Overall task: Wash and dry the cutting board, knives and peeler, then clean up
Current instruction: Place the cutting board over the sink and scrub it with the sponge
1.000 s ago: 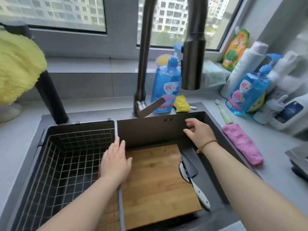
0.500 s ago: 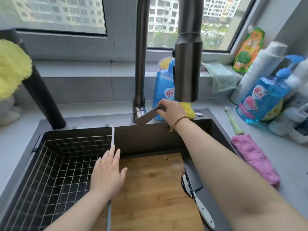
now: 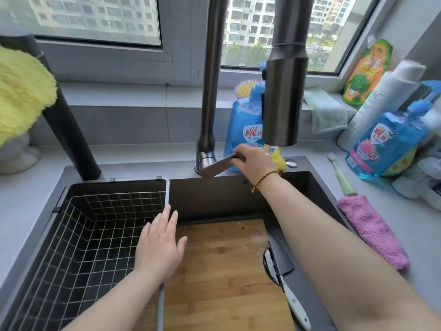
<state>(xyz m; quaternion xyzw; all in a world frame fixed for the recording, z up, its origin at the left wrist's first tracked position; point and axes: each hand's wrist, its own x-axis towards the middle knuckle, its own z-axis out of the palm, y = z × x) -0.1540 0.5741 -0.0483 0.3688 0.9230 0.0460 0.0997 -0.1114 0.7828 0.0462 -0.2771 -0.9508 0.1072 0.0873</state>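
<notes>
Since a second ago the right hand (image 3: 254,163) went from the rim of the sink (image 3: 210,199) to the tap lever (image 3: 216,164) at 12 o'clock and grips it. Left hand (image 3: 160,249) lies flat, fingers straight, at 9 o'clock of the cutting board (image 3: 226,278) in the sink; rinsing probably begins.

The left grip (image 3: 158,249) lies flat, palm down, fingers straight and close together, pointing to 12 o'clock, thumb out toward 2 o'clock. Its bare forearm comes in from 7 o'clock. The right arm, also bare, stretches from 4 o'clock toward 10 o'clock, and the right grip (image 3: 255,163) curls its fingers round the lever (image 3: 214,166).
</notes>
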